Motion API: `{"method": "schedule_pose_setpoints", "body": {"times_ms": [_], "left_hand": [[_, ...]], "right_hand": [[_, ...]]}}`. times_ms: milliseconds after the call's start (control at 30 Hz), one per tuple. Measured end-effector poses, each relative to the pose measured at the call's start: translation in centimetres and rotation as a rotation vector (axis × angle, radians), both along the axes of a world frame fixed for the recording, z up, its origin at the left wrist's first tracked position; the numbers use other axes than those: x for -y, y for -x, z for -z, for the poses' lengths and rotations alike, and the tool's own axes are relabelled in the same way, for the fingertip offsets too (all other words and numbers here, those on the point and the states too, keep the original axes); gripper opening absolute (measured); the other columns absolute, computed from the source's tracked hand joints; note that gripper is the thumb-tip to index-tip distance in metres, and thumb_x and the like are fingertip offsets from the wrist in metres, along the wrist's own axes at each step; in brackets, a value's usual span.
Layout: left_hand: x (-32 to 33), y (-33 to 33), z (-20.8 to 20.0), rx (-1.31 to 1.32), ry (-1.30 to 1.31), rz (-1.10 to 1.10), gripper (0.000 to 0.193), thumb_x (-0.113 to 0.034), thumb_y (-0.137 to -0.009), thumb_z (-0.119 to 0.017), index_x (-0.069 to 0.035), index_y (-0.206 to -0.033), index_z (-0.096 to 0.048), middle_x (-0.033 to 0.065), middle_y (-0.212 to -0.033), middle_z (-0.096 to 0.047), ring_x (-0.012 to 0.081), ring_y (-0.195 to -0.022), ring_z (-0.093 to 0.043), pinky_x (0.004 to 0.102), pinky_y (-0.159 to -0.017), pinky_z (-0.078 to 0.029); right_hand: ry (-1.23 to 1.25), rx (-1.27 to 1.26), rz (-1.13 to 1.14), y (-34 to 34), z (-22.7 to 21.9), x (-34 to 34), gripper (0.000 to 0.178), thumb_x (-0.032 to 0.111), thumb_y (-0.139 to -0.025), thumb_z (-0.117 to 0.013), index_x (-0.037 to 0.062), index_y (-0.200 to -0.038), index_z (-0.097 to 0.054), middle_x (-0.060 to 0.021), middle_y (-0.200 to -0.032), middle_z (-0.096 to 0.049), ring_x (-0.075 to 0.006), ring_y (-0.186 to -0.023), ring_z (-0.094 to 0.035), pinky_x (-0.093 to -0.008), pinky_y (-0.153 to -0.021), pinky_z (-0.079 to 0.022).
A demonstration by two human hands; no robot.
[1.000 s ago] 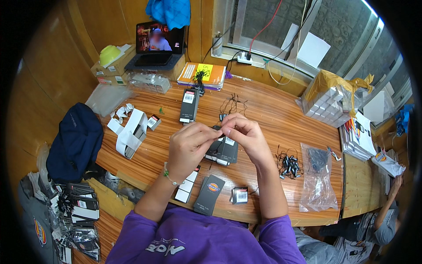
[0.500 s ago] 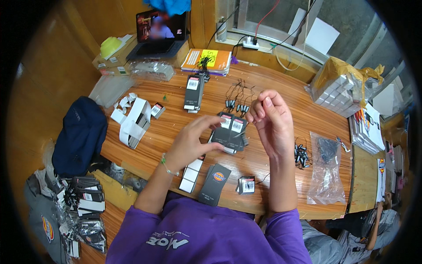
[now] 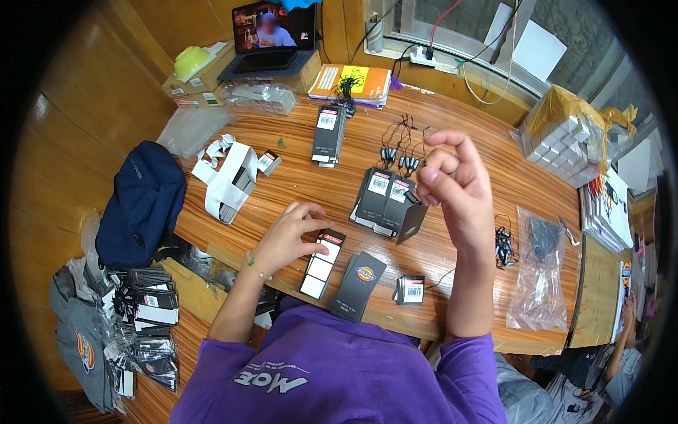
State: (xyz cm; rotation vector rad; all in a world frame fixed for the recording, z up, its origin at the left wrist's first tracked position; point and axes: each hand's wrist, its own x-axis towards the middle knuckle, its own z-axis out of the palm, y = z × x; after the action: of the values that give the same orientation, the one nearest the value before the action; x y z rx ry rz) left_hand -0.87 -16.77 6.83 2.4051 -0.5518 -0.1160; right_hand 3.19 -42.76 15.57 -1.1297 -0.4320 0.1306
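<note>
My left hand is at the top end of a pile of dark tags with white label panels, thumb and fingers apart; the thumb tip overlaps the pile. My right hand is raised, thumb and fingertips pinched together. Just below them a dark hang tag hangs tilted, apparently by its cord, which hardly shows. Beside it lie two side-by-side piles of dark tags with barcode stickers. Between my arms lies a pile of dark tags with an oval emblem, with small barcode cards to its right.
Black cords with toggles lie beyond the piles, and more cords lie beside a clear bag. Another tag stack, a white box and a laptop stand farther back. At right is a wrapped bundle.
My left hand has left the barcode-tag piles and moved nearer, to the label-panel pile. A dark tag now hangs below my right hand. The whole view has shifted slightly.
</note>
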Motion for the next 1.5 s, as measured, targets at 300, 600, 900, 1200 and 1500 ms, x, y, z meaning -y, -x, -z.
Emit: {"method": "schedule_pose_setpoints", "body": {"times_ms": [300, 600, 900, 1200, 1500], "left_hand": [[2.8, 1.1, -4.9, -0.161, 0.798, -0.336, 0.012, 0.008, -0.079, -0.060, 0.005, -0.091, -0.059, 0.0078, -0.081, -0.064, 0.0108, -0.077, -0.063, 0.0189, -0.069, -0.049], [6.0, 1.1, -5.5, 0.133, 0.779, -0.333, 0.013, 0.002, -0.078, -0.064, 0.005, -0.090, -0.062, 0.0085, -0.083, -0.065, 0.0116, -0.076, -0.063, 0.0217, -0.067, -0.052], [7.4, 1.6, -7.3, 0.284, 0.601, -0.271, 0.014, -0.001, -0.077, -0.065, 0.002, -0.090, -0.066, 0.0084, -0.082, -0.066, 0.0101, -0.069, -0.061, 0.0212, -0.057, -0.050], [7.8, 2.2, -8.8, 0.380, 0.505, -0.282, 0.013, -0.004, -0.078, -0.065, 0.002, -0.089, -0.066, 0.0094, -0.081, -0.066, 0.0131, -0.067, -0.062, 0.0242, -0.056, -0.047], [7.9, 3.3, -9.9, 0.475, 0.379, -0.300, 0.013, -0.006, -0.078, -0.065, 0.001, -0.088, -0.066, 0.0113, -0.083, -0.066, 0.0162, -0.068, -0.063, 0.0254, -0.058, -0.049]], "right_hand": [[0.659, 0.337, 0.028, 1.5, 1.7, -3.1, 0.026, 0.003, -0.079, -0.055, 0.0035, -0.101, -0.042, -0.0071, -0.060, -0.053, -0.0199, -0.056, -0.055, -0.0296, -0.052, -0.040], [0.886, 0.554, 0.226, 2.6, 0.6, -3.4, 0.029, 0.002, -0.075, -0.055, 0.0054, -0.101, -0.044, -0.0090, -0.061, -0.057, -0.0287, -0.058, -0.060, -0.0383, -0.049, -0.044], [0.869, 0.649, 0.281, 2.4, 0.6, -2.5, 0.028, 0.003, -0.078, -0.053, 0.0047, -0.103, -0.042, -0.0124, -0.065, -0.059, -0.0317, -0.060, -0.059, -0.0415, -0.052, -0.044], [0.563, 0.453, 0.175, 2.4, 0.7, -2.6, 0.027, -0.001, -0.077, -0.052, 0.0044, -0.100, -0.039, -0.0114, -0.059, -0.053, -0.0281, -0.053, -0.054, -0.0369, -0.049, -0.039], [0.492, 0.617, 0.271, 2.8, 1.0, -3.2, 0.023, -0.002, -0.078, -0.053, 0.0038, -0.098, -0.042, -0.0112, -0.059, -0.054, -0.0256, -0.054, -0.055, -0.0329, -0.049, -0.039]]}}
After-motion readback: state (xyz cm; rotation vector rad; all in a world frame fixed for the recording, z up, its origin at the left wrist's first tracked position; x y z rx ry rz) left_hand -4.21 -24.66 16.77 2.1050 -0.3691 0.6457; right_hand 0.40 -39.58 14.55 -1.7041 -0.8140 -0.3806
